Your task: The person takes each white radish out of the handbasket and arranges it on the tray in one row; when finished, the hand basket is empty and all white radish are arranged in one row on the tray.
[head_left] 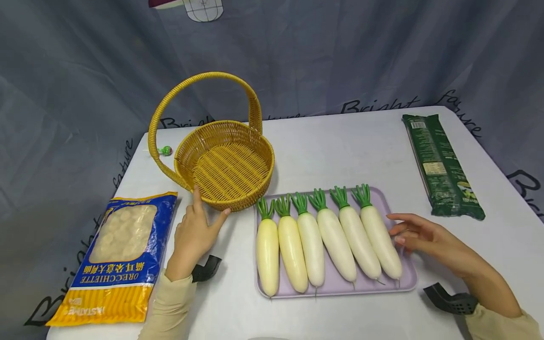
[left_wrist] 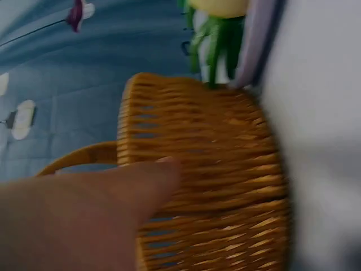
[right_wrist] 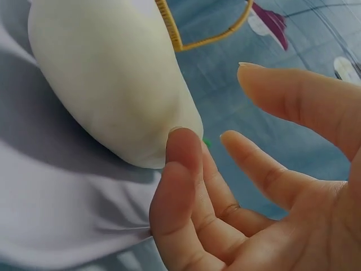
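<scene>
My left hand [head_left: 193, 236] is at the near left side of a yellow wicker basket [head_left: 229, 169] with a tall handle, its index finger and thumb spread along the wall. In the left wrist view a finger [left_wrist: 152, 175] lies over the weave. Six white radishes with green tops lie side by side on a lilac tray [head_left: 407, 276]. Beside the rightmost radish [head_left: 382, 243], my right hand [head_left: 437, 243] hovers over the tray's right edge, fingers loosely bent and apart. The right wrist view has a fingertip [right_wrist: 183, 147] right at that radish's side, with nothing gripped.
A blue and yellow pasta bag [head_left: 114, 259] lies left of the left hand. Behind the basket handle is a green lollipop [head_left: 165, 150]. A long dark green packet [head_left: 442, 165] lies at the back right. Grey-blue curtain [head_left: 340, 56] hangs behind the white table [head_left: 340, 151].
</scene>
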Tool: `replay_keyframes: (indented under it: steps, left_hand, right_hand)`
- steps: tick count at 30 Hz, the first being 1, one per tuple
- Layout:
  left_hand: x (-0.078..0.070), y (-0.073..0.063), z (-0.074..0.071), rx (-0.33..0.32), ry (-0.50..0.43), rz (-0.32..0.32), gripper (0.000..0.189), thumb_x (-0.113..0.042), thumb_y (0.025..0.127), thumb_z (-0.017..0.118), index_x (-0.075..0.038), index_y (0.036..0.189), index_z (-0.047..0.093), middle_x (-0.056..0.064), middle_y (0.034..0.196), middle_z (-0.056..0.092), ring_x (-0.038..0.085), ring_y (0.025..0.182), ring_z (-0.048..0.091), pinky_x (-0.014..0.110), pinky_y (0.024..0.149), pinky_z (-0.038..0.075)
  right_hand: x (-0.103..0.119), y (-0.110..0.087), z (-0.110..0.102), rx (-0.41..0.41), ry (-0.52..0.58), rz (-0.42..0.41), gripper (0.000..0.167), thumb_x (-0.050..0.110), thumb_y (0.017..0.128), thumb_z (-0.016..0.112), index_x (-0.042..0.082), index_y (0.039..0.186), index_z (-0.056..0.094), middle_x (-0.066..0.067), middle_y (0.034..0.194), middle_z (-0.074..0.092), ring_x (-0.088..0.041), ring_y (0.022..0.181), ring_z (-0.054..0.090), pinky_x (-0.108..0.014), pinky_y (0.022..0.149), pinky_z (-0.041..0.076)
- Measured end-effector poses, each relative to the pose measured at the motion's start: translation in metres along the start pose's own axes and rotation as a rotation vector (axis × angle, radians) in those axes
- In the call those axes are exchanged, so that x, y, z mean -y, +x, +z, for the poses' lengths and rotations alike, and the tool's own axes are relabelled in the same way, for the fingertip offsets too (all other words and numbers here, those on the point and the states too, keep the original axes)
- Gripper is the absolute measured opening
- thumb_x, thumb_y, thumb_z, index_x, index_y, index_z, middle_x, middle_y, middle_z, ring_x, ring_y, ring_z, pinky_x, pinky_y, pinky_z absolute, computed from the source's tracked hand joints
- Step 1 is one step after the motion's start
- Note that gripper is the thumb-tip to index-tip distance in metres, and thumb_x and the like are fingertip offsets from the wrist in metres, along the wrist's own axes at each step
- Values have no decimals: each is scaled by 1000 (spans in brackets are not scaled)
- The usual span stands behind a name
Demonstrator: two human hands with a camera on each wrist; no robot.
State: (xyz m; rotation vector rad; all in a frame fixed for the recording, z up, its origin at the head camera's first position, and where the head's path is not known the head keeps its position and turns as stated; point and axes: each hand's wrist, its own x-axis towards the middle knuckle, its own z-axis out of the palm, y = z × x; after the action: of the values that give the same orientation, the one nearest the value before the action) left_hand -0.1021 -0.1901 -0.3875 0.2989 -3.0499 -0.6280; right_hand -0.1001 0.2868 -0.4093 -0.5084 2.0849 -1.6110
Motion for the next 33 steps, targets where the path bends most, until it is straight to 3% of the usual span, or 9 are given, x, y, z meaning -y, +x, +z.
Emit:
replay_keyframes:
  steps: [5,9,16,22,25,27,28,30,33]
  left_hand:
    - [-11,-10,-38,120,93,64,90,-65,85,38,-2,145,13,31,131,41,47,116,44,59,91,35]
    - [-28,-20,-75,61,76,170,72,-62,87,38,-6,131,45,20,126,53,38,110,52,54,86,40]
    - [-62,-38,-129,-310,-53,425,45,-42,86,57,-11,118,57,7,112,63,24,90,57,44,76,40]
    - [-98,-38,-161,-711,-198,608,45,-28,80,67,-21,122,56,-1,106,66,18,95,61,41,79,39]
    - [-127,-16,-169,-871,-274,708,38,-29,81,64,-21,118,59,-4,101,67,13,96,62,37,84,40]
    - [-145,14,-167,-945,-252,774,36,-35,84,59,-21,117,59,-6,101,66,10,96,60,35,82,39]
    - [-152,44,-158,-984,-248,797,38,-42,83,58,-26,117,57,-11,101,64,7,95,58,36,82,39]
    - [-170,75,-150,-943,-207,801,40,-48,85,52,-24,117,57,-9,103,63,9,98,56,36,81,39]
    - [-194,111,-135,-832,-120,694,43,-50,89,44,-22,121,53,-7,112,60,13,102,53,37,80,39]
  right_hand:
    - [8,-2,-5,-19,-113,-21,45,0,94,42,2,137,31,4,108,56,-6,92,59,-23,71,48]
    - [24,2,-7,-148,-309,-52,42,2,92,46,5,134,38,7,103,58,0,90,59,-16,70,47]
    - [71,28,2,-530,-668,-363,36,2,81,63,9,116,59,14,104,58,12,98,47,-4,84,32]
    - [102,71,-5,-585,-717,-702,30,0,79,62,-3,109,62,-9,103,60,3,105,47,-11,89,34]
    - [109,101,-13,-572,-731,-764,30,-2,79,60,-3,109,61,-12,105,60,-6,108,50,-17,94,34]
    - [112,123,-16,-576,-753,-768,30,-3,80,59,-1,110,61,-15,106,59,-16,107,51,-25,96,35]
    - [113,134,-18,-580,-765,-756,31,-2,81,59,0,112,60,-17,107,59,-21,106,51,-30,95,36]
    - [115,155,-20,-594,-809,-692,32,3,84,58,3,115,59,-17,112,57,-30,107,49,-40,94,35]
    - [119,187,-22,-601,-884,-552,37,14,88,56,5,124,52,-18,121,51,-35,114,44,-50,95,32]
